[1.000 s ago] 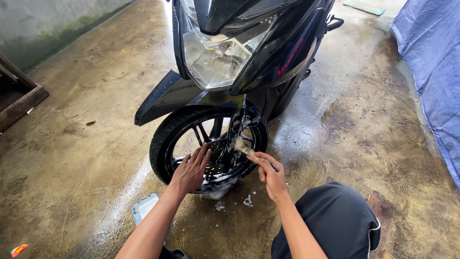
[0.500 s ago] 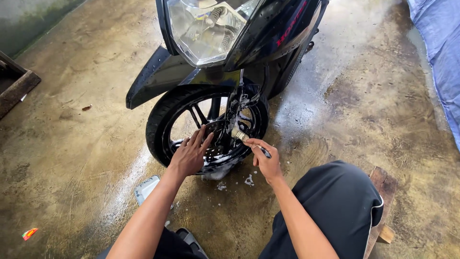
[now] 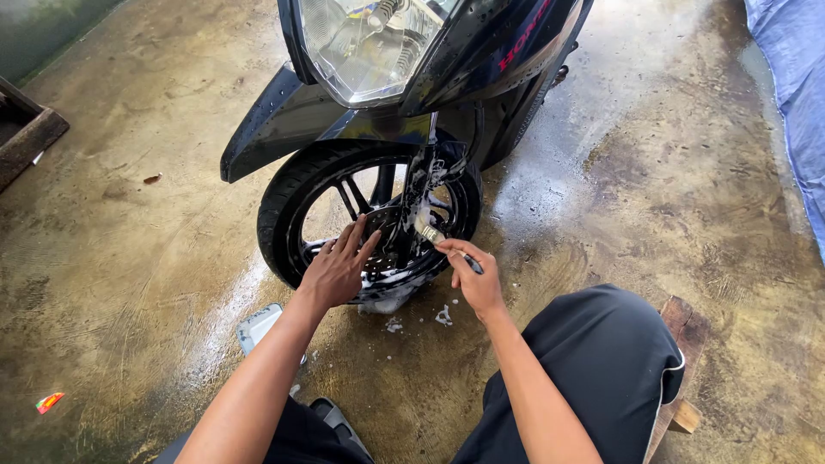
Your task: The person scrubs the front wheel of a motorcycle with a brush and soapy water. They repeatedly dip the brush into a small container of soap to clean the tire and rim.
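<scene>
Since the earlier frames the view has crept in closer and the left hand has slid a little further onto the wheel, while the right hand is holding the brush at about the same spot near the hub.

Only container-ish thing around is a small pale tub on the floor, just below and left of the left forearm; can't really tell what's in it.

Wheel is black with dark spokes, wet, and there's white foam running down the fork and hub area, plus a few suds blobs on the wet floor right under the right hand. Above it sit the black fender and the scooter's headlight.

Left hand lies flat with fingers spread, pressed on the spokes and rim on the lower left part of the wheel. Right hand is curled around the brush handle, pinching it between thumb and fingers, bristles pointing up and left into the foamy hub. So the wheel is straight ahead of both hands, the brush tip just above the right knuckles.

Blue tarp is far off to the right hand's side, and a wooden stool peeks out by the knee.
</scene>
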